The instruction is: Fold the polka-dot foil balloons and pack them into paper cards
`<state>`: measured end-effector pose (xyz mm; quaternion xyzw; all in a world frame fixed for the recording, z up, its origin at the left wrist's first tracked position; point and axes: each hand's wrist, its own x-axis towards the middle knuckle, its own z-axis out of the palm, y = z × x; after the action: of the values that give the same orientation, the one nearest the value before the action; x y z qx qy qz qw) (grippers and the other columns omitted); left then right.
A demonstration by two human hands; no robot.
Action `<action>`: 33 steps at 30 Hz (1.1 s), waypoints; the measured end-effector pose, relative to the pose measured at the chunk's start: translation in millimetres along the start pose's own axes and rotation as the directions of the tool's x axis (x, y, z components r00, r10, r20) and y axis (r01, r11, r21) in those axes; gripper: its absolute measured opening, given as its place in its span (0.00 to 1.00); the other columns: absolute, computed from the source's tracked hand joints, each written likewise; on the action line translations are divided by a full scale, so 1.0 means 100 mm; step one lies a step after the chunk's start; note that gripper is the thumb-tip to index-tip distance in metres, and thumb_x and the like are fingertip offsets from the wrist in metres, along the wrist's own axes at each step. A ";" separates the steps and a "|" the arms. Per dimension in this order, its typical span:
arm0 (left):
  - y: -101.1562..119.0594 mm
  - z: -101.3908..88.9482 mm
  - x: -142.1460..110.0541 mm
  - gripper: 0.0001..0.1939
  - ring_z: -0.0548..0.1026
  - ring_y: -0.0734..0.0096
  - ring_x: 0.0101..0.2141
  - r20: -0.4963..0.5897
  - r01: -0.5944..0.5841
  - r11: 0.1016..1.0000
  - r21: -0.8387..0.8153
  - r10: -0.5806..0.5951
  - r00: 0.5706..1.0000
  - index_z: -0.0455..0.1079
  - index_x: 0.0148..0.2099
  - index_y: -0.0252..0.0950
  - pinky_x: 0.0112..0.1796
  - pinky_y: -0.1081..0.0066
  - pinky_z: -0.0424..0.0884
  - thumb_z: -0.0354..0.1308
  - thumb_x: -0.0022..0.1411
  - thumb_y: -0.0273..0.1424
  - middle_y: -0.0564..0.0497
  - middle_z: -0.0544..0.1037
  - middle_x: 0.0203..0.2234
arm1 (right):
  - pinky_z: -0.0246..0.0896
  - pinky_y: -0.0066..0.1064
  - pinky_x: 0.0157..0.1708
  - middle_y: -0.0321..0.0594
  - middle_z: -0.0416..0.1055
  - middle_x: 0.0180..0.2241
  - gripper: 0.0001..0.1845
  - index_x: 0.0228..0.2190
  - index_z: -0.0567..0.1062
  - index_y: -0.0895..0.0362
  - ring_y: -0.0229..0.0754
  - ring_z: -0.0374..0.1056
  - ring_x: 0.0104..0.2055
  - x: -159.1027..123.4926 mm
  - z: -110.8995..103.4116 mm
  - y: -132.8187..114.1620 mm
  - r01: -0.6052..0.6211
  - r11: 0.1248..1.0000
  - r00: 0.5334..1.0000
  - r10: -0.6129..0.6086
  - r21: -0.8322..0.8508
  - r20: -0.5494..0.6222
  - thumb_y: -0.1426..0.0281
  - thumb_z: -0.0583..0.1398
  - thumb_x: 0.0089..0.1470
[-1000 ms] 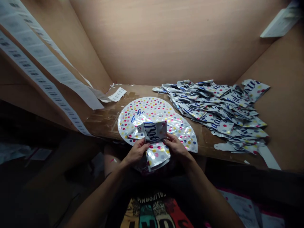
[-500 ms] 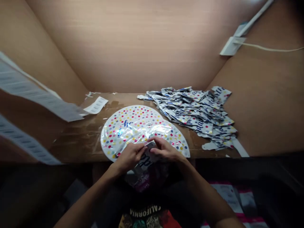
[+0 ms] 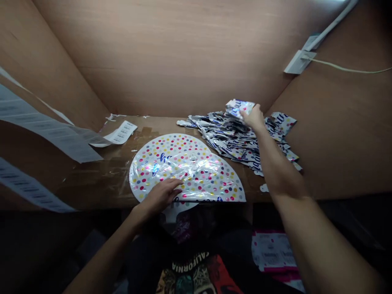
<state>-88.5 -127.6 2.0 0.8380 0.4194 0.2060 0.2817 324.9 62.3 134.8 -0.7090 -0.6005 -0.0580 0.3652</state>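
Note:
My left hand (image 3: 159, 197) lies flat on a round silver foil balloon (image 3: 171, 161) printed with coloured dots and blue script, its fingers apart and holding nothing. A second dotted foil piece (image 3: 225, 183) overlaps it towards the right. My right hand (image 3: 255, 117) is at the top of a heap of folded foil balloons (image 3: 232, 141), shut on a folded foil balloon (image 3: 239, 107) lifted slightly from the heap. My arm hides part of the heap's right side.
Long printed label strips (image 3: 45, 132) hang at the left, and a loose label (image 3: 122, 132) lies on the scarred wooden table (image 3: 94, 183). Cardboard walls (image 3: 171, 53) close off the back. A white bracket with a cable (image 3: 298, 61) sits at upper right.
My right hand has left the round balloon and moved up and right to the heap, where it grips a folded balloon. My left hand has shifted slightly left and now lies flat.

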 end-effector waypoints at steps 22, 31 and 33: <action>-0.50 -0.32 0.09 0.18 0.75 0.64 0.29 0.239 0.503 0.856 0.122 -0.517 0.822 0.67 0.33 0.38 0.30 0.71 0.65 0.56 0.61 0.49 0.52 0.76 0.26 | 0.55 0.33 0.36 0.45 0.77 0.34 0.15 0.43 0.72 0.57 0.47 0.73 0.36 -2.44 0.24 0.71 -0.127 0.985 0.804 0.170 -0.115 0.569 0.60 0.50 0.70; -0.47 -0.03 -0.12 0.13 0.79 0.57 0.38 -0.123 0.501 0.814 0.295 -0.488 0.864 0.65 0.47 0.40 0.38 0.67 0.67 0.47 0.73 0.42 0.46 0.80 0.33 | 0.65 0.34 0.36 0.42 0.77 0.36 0.21 0.52 0.69 0.56 0.48 0.74 0.36 -2.74 0.02 0.86 -0.323 0.911 0.819 0.133 0.257 0.559 0.61 0.58 0.60; -0.44 -0.06 -0.14 0.16 0.80 0.55 0.38 -0.113 0.541 0.766 0.349 -0.538 0.835 0.66 0.51 0.39 0.38 0.66 0.67 0.47 0.73 0.44 0.45 0.81 0.32 | 0.66 0.37 0.41 0.48 0.78 0.41 0.16 0.51 0.68 0.56 0.50 0.75 0.41 -2.78 0.07 0.75 -0.217 0.971 0.888 0.155 0.098 0.433 0.63 0.54 0.65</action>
<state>-125.7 -115.6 -23.5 0.7189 0.6739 0.0371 0.1663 314.0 -159.5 -48.2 -0.7309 -0.5969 0.1756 0.2804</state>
